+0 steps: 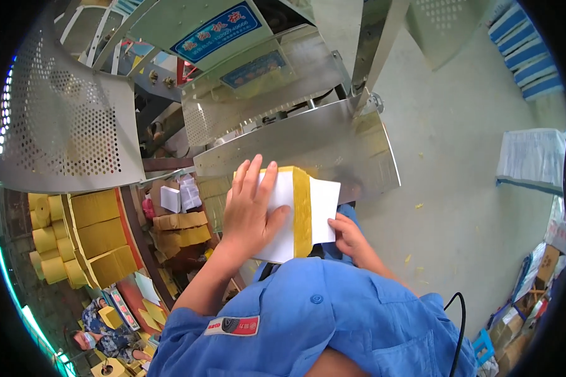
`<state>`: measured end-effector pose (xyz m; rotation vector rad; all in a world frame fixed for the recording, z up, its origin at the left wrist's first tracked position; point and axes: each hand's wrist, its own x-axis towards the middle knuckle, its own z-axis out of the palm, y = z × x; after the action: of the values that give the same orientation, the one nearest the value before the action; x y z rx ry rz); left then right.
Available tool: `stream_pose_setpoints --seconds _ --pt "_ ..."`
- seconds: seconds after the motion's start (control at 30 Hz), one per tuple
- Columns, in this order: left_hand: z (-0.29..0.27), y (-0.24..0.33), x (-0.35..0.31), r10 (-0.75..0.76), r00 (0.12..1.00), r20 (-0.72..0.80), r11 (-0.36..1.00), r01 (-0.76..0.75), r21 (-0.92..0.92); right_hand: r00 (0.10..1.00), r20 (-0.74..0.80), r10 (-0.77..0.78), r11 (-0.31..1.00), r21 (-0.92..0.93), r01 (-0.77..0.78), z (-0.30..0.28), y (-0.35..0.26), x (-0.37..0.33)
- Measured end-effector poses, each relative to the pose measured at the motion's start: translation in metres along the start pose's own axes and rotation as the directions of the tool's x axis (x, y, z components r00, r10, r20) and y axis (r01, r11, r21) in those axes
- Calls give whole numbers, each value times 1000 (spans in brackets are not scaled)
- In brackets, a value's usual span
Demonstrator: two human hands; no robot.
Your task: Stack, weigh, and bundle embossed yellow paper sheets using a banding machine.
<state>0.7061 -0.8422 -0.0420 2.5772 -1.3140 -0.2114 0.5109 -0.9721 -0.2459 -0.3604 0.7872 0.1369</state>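
Note:
My left hand [248,210] lies flat on top of a yellow paper stack [302,213] wrapped in a white sheet [324,210], fingers spread and pressing down. At the stack's lower right edge, my right hand [347,235] pinches the white sheet's flap. The stack rests against the slanted steel plate [333,141] of a machine in front of me. My blue work shirt fills the lower middle.
Stacks and rolls of yellow paper [97,235] sit at the left. A perforated metal guard [63,125] curves at upper left. Another person [104,336] sits at lower left. White bundles [531,157] and blue-banded stacks [525,50] lie on the concrete floor at right.

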Motion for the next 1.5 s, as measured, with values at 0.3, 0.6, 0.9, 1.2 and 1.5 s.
stream_pose_setpoints --seconds 0.3,0.6,0.9,1.2,1.5 --pt "21 -111 -51 -383 920 -85 450 106 -887 964 53 -261 964 -43 264 82 -28 -47" --pt "157 -189 -68 -259 905 -336 577 -134 -806 984 130 -123 992 35 120 72 -36 21" --pt "114 -194 -92 -368 886 281 -396 124 -910 995 95 -36 952 -298 63 80 -51 23" --pt "90 -177 -94 -440 821 365 -181 317 -931 843 144 -519 475 -771 424 71 -26 37" --pt "88 -172 -93 -439 821 365 -170 323 -931 817 159 -554 89 -965 248 104 -25 17"
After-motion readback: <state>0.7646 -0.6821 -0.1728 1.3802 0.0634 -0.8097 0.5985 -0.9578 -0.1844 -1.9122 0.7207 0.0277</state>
